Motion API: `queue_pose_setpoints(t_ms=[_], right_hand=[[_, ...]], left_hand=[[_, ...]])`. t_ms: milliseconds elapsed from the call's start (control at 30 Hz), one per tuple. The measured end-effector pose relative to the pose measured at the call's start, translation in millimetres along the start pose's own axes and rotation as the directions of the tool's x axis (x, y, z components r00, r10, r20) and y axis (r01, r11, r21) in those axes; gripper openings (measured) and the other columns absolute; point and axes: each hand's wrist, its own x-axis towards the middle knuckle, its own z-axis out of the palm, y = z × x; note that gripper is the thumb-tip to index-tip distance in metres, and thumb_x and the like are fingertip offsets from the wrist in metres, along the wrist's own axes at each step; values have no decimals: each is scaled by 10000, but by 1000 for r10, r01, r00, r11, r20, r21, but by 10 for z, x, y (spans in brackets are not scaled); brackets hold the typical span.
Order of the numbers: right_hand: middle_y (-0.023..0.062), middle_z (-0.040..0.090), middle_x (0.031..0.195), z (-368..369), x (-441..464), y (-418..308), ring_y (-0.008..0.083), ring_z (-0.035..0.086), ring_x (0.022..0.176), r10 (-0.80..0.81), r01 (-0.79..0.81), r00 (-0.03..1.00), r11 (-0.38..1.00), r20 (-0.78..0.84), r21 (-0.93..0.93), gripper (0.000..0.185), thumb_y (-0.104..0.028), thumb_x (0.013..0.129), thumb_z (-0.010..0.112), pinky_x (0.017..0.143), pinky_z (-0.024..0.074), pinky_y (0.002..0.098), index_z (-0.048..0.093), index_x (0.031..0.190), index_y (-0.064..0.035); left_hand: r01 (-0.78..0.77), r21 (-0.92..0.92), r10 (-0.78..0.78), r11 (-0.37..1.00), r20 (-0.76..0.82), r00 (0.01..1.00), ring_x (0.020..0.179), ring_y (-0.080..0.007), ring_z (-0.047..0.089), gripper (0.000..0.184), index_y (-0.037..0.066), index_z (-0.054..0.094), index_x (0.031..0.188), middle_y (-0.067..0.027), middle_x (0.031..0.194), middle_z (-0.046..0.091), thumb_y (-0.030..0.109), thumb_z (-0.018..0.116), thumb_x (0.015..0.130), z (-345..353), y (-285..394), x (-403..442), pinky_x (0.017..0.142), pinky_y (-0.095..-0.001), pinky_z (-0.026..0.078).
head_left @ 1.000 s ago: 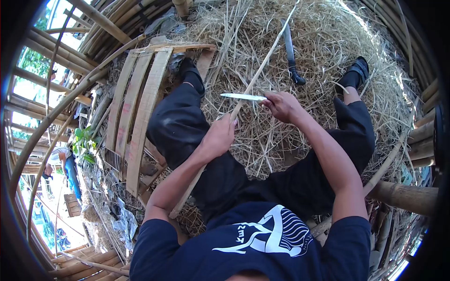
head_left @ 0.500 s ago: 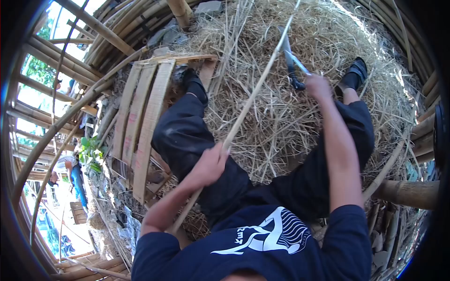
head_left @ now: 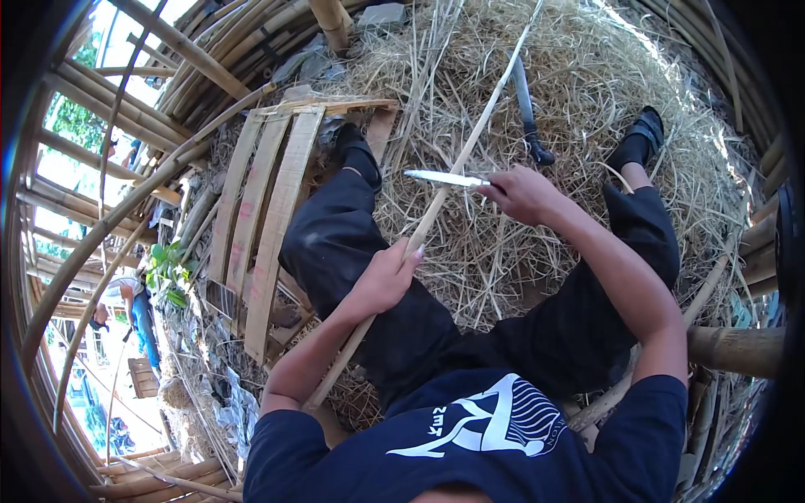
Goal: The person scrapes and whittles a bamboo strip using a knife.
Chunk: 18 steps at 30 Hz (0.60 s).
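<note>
A long pale bamboo strip (head_left: 480, 120) runs diagonally from beside my left arm, over my thigh, to the far edge of view. My left hand (head_left: 386, 278) is closed round its lower half. In my right hand (head_left: 526, 194) is a knife (head_left: 429, 177), fingers wrapped round its handle. The shiny blade points left and lies across the strip just beyond my left hand; whether it bites into the strip I cannot tell. Past my right hand, a long grey tool with a dark curved handle (head_left: 525, 105) rests on the shavings.
Curly bamboo shavings (head_left: 579, 84) cover the ground between my feet. A slatted wooden crate (head_left: 267, 201) stands beside my left leg. Bamboo poles (head_left: 729, 350) wall both sides. Outside, far left, another person (head_left: 134, 310) is visible beyond the poles.
My right hand has come back toward me with the knife, whose blade has swung from pointing away to pointing left across the strip. My left hand still grips the strip.
</note>
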Motion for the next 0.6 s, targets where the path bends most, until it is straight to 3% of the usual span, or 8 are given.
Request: queue_pose_setpoints(t_ms=[200, 433, 500, 600], right_hand=[[197, 623, 712, -321, -73, 121, 380, 613, 718, -69, 78, 992, 994, 106, -82, 444, -409, 970, 427, 691, 482, 477, 653, 876, -39], [204, 615, 701, -513, 121, 380, 388, 601, 704, -121, 130, 986, 988, 114, -81, 480, -420, 973, 423, 688, 461, 482, 645, 844, -14], [215, 607, 696, -469, 159, 441, 394, 598, 704, -133, 137, 989, 989, 67, -58, 491, -426, 975, 411, 692, 459, 488, 638, 863, -5], [217, 597, 682, -374, 185, 488, 397, 594, 696, -94, 96, 990, 995, 101, -20, 494, -423, 976, 410, 688, 457, 492, 623, 830, -3]], left_hand=[[21, -7, -21, 1000, 27, 999, 575, -72, 436, 270, 4, 541, 967, 3, 639, 474, 251, 438, 1000, 26, 142, 156, 542, -264, 393], [-51, -92, 53, 994, 24, 998, 570, -67, 417, 265, 13, 539, 960, 13, 635, 454, 255, 441, 1002, -19, 250, 346, 536, -264, 381], [32, -27, -31, 999, 39, 999, 568, -94, 433, 262, 2, 516, 930, -25, 634, 475, 244, 444, 1000, -79, 377, 368, 537, -293, 383], [19, 26, -19, 999, 3, 1000, 564, -131, 445, 265, -10, 487, 907, -83, 627, 491, 234, 442, 999, -47, 429, 401, 544, -332, 389]])
